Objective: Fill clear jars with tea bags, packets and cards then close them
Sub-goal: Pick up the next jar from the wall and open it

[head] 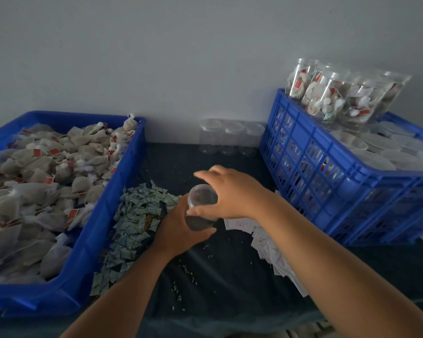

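Both hands hold one clear jar (pixel 202 196) — left hand (pixel 178 231) beneath, right hand (pixel 233 193) seemingly gripping its rim.

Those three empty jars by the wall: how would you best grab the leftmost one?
Probably grip the leftmost jar round its upright side, coming from the front-left: it is a plain cylinder, the wall blocks the back and the middle jar crowds its right.

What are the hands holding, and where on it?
A clear jar: the left hand grips its lower body, and the right hand holds it around the top end.
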The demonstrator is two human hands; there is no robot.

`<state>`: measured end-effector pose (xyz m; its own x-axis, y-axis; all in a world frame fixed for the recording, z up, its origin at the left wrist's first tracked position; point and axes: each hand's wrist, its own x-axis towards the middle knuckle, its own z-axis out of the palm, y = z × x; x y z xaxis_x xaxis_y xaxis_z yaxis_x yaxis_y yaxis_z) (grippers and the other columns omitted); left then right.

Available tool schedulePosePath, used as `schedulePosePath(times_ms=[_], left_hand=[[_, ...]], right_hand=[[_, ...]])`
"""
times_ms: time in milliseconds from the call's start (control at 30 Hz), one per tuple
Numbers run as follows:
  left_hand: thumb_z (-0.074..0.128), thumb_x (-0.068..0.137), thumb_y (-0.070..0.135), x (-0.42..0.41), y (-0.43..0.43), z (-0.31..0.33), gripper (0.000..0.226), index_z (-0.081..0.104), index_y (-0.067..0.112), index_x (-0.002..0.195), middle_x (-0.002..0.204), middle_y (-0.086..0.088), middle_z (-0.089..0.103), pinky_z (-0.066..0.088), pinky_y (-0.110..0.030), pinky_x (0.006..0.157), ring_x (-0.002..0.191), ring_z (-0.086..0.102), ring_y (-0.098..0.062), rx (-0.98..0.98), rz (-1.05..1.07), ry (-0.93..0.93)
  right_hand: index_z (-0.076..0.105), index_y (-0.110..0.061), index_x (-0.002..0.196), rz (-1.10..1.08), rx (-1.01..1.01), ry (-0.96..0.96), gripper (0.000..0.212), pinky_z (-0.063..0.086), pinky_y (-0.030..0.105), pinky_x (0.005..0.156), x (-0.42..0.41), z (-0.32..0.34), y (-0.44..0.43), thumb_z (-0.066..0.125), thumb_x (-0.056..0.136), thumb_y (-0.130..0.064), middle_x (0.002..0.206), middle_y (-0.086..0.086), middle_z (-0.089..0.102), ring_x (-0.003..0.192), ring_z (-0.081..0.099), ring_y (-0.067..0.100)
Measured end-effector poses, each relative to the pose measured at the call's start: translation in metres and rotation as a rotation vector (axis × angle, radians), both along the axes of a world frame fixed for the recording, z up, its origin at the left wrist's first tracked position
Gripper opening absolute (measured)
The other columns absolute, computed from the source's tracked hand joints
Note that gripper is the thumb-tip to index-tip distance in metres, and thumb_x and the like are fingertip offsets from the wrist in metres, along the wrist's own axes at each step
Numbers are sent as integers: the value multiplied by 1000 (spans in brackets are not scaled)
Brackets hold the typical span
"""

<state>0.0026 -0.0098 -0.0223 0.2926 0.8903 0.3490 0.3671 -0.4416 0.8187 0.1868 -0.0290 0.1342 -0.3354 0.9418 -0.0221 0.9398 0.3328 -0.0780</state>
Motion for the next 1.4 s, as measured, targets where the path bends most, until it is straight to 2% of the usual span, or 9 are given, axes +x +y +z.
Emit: schedulePosePath(times_ms=[133, 267, 367, 500, 633, 733, 900, 1100, 1400], left_hand=[[97, 66, 51, 0, -3, 0, 91, 47, 55, 142, 132, 28, 65, 56, -27, 97, 122, 64, 3, 15, -20, 7], [95, 63, 57, 2, -6, 2, 86, 49, 53, 136, 128, 29, 65, 55, -25, 93, 120, 63, 4, 26, 6, 31], [94, 66, 55, 1, -7, 6, 86, 41, 67, 134, 129, 35, 61, 48, -10, 87, 117, 62, 10, 31, 13, 40], [95, 68, 48, 0, -8, 9, 94, 41, 63, 143, 133, 31, 64, 50, -9, 90, 121, 63, 6, 28, -17, 20], [97, 66, 51, 0, -6, 4, 92, 46, 54, 143, 131, 29, 65, 57, -28, 95, 121, 64, 3, 23, -7, 25], [97, 64, 52, 0, -4, 3, 93, 43, 61, 140, 130, 33, 64, 56, -21, 96, 120, 63, 8, 8, 13, 16], [95, 62, 59, -1, -1, 0, 93, 40, 70, 136, 129, 40, 61, 48, -4, 91, 118, 62, 13, -11, 38, -5], [94, 60, 65, 0, -1, 3, 84, 43, 70, 127, 127, 40, 60, 53, -17, 100, 120, 60, 13, -18, 106, -57], [92, 58, 67, -2, 0, 3, 87, 38, 68, 126, 126, 43, 51, 40, -1, 91, 121, 50, 21, -20, 206, -41]], right_hand=[[65, -31, 118, -52, 18, -103, 73, 56, 37, 74, -10, 4, -5, 54, 81, -94, 106, -11, 65, 95, 67, 17], [48, -46, 151, 172, -307, -63, 75, 52, 44, 105, -7, 26, -6, 81, 85, -35, 161, -13, 43, 144, 45, 19], [22, -55, 163, 130, -314, -55, 98, 42, 52, 119, -14, 29, -14, 81, 86, -59, 178, -12, 9, 161, 19, 25], [50, -24, 146, -120, -10, -297, 103, 55, 42, 81, -25, 19, -17, 58, 74, -97, 130, 3, 62, 113, 65, 27], [46, -32, 145, 110, -89, -220, 78, 56, 38, 73, -17, 26, -13, 86, 81, -50, 128, -8, 56, 96, 62, 18], [34, -44, 146, 185, -95, 22, 92, 60, 26, 69, 3, 28, -8, 90, 77, -22, 140, -12, 49, 95, 66, 13], [21, -52, 138, -17, 53, 592, 96, 54, 25, 103, 35, 17, -12, 83, 68, -72, 156, -14, 49, 126, 62, 8], [29, -47, 152, -459, 123, 1044, 92, 57, 18, 89, 50, -75, -30, 87, 85, -23, 141, -20, 50, 120, 60, -11], [6, -17, 172, -573, 30, 211, 131, 5, 48, 135, 54, -156, -33, 57, 79, -93, 180, 5, -5, 166, -9, 29]])
